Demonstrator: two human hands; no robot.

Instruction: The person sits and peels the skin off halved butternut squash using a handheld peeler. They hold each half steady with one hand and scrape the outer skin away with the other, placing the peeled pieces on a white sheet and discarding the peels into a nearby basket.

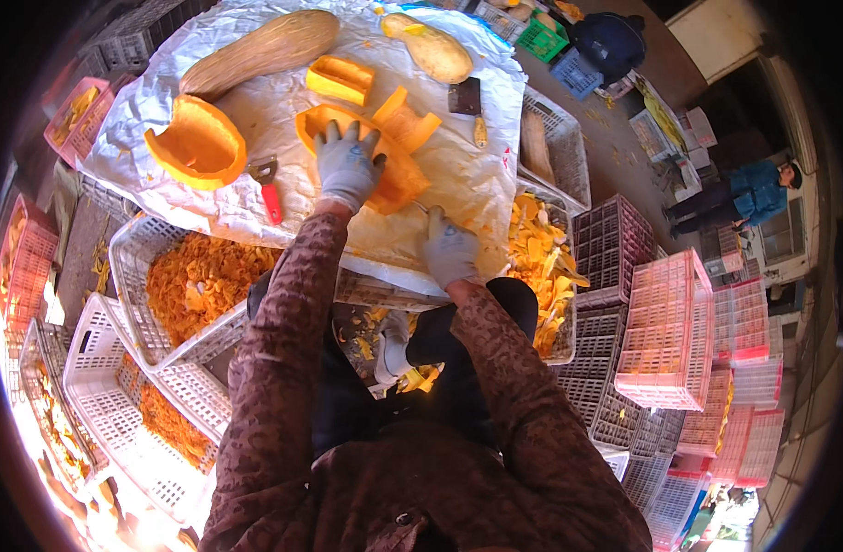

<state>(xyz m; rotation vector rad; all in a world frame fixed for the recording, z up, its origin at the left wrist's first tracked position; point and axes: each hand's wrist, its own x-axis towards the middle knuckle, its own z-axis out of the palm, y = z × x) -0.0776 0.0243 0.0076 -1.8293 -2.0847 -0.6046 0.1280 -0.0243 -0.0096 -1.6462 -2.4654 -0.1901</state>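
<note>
My left hand [349, 165], in a pale work glove, presses down on a hollowed orange pumpkin piece [399, 181] with its fingers over the edge. My gloved right hand [451, 250] is closed around a tool whose thin metal end [420, 205] touches the near end of that piece. Its handle is hidden in my fist, so its kind is unclear. Behind lie another cut pumpkin piece [408, 123] and a small yellow-rimmed pumpkin section [340, 79]. A larger hollow pumpkin section [197, 145] sits to the left, near a red-handled peeler [269, 196].
On the sheet-covered table [256, 114] lie a long whole pumpkin [263, 52], a smaller squash [432, 48] and a cleaver [466, 98]. A crate of orange pulp [200, 283] stands front left, a crate of peelings [535, 265] right. Stacked crates [663, 331] and a person [746, 193] are further right.
</note>
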